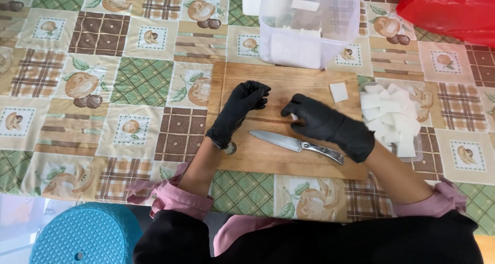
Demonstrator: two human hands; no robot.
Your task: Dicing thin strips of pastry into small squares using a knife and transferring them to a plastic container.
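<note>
Both my hands wear black gloves and rest on a wooden cutting board (pixel 268 155). My left hand (pixel 242 105) is curled shut over the board's left part; whether it holds anything is hidden. My right hand (pixel 317 120) lies near the board's middle, and a small white piece (pixel 294 117) shows under its fingertips. A knife (pixel 296 145) with a metal handle lies flat on the board just below my hands, untouched. One white cube (pixel 339 92) sits on the board's far right corner.
A clear plastic tub (pixel 309 24) with white blocks stands behind the board. A shallow tray (pixel 420 153) heaped with white cubes is at the right. A red bag (pixel 454 8) lies at the far right corner. A blue stool (pixel 85 235) is below the table edge.
</note>
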